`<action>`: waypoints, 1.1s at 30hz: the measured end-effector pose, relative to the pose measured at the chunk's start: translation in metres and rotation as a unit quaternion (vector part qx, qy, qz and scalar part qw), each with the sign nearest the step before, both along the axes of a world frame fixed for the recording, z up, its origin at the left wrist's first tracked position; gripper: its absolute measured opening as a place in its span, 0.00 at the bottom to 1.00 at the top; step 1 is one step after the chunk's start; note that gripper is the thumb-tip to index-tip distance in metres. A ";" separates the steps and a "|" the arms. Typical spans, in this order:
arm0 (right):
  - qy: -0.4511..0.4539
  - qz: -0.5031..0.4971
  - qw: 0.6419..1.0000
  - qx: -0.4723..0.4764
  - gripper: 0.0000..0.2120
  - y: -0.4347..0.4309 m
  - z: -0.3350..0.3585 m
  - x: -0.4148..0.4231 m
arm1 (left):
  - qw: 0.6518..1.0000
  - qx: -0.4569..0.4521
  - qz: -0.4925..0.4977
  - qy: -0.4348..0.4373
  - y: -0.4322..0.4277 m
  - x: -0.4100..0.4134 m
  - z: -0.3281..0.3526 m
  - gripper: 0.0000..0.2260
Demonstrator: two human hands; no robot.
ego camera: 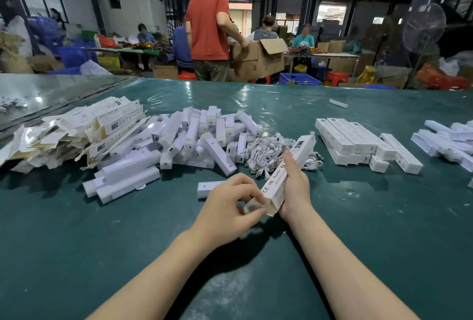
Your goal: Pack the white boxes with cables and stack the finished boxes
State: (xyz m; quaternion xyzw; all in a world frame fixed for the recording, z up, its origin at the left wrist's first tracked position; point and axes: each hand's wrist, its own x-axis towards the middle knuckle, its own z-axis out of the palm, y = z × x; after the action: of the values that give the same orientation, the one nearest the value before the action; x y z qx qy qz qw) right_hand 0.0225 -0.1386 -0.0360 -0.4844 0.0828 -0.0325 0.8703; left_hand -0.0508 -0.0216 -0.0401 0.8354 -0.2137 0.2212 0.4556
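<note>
My right hand (294, 186) grips a long white box (300, 152) with printed text, tilted, its near end open toward me. My left hand (231, 204) pinches the flap at that near end with thumb and fingers. Just behind the box lies a tangle of white cables (266, 153). A single white insert (204, 188) lies flat on the green table beside my left hand. Closed white boxes (355, 140) lie stacked in rows to the right.
A heap of white plastic inserts (194, 137) fills the middle left, with flattened carton sleeves (76, 130) further left. More white boxes (450, 140) lie at the far right edge. A person in a red shirt (207, 27) handles a cardboard box (258, 55) beyond the table.
</note>
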 end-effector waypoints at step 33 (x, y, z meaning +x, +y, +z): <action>0.028 -0.037 0.998 0.037 0.22 0.011 -0.009 0.003 | 0.913 -0.343 0.044 0.218 -0.004 0.005 0.004 0.09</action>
State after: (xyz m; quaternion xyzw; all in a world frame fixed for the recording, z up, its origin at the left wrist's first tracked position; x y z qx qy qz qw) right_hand 0.0253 -0.1273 -0.0447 -0.4491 0.1266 -0.0479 0.8832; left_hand -0.0454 -0.0260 -0.0358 0.6635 0.0170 0.1133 0.7394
